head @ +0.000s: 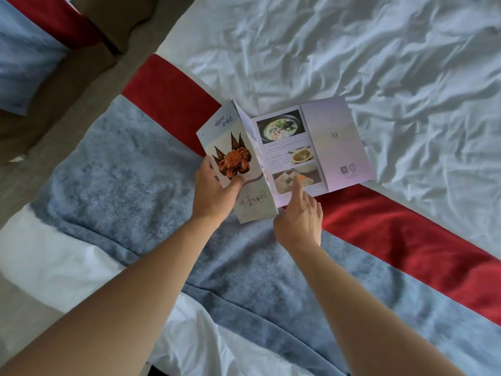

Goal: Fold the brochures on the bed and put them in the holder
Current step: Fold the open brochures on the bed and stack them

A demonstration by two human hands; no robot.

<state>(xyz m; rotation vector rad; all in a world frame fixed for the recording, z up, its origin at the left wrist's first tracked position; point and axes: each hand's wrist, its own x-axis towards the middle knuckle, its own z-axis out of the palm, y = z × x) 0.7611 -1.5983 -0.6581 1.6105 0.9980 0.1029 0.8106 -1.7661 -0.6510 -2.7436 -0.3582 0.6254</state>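
A tri-fold brochure [320,142] with food photos lies on the bed, across the red band and the white sheet. Its left cover panel, printed with a crab, is lifted and tilted up over the middle panel. My left hand [214,191] grips that raised panel at its lower left edge, thumb on the printed face. My right hand [299,215] has its index finger stretched out and pressing the middle panel near the bottom food photo; the other fingers are curled. No holder is in view.
The bed carries a wrinkled white sheet [352,50], a red runner [406,240] and a blue-grey fuzzy blanket [122,164]. A brown floor strip [67,85] and a second bed's corner [24,50] lie at the upper left.
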